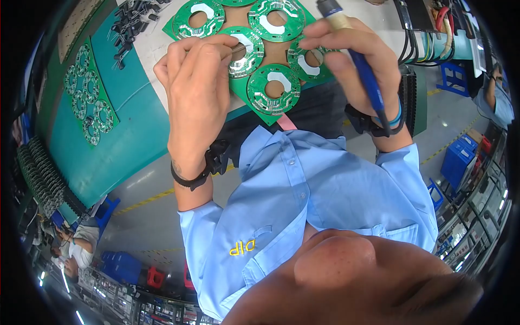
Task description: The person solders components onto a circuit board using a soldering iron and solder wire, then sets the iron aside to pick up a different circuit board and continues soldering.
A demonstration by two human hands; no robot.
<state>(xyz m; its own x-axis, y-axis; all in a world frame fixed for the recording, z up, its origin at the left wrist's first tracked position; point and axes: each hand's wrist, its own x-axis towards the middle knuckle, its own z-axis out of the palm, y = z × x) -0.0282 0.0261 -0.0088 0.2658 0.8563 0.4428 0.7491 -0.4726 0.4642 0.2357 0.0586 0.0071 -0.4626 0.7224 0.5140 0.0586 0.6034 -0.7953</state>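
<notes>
A green panel of several ring-shaped circuit boards point(273, 86) lies on the white bench top in front of me. My left hand point(197, 89) hovers over its left side, pinching a thin solder wire point(238, 50) that points at one ring. My right hand point(352, 57) is at the panel's right edge. It grips a blue-handled soldering iron point(368, 81) whose handle runs down past my wrist, and its fingertips touch a ring board. The iron's tip is hidden by the fingers. Each wrist wears a black strap.
A second green panel point(89, 100) rests on the teal mat at left. Black loose components point(132, 21) are piled at the upper left. Cables point(428, 38) hang at the top right. Blue crates point(459, 158) stand on the floor. Other people sit at lower left point(76, 244) and far right point(498, 97).
</notes>
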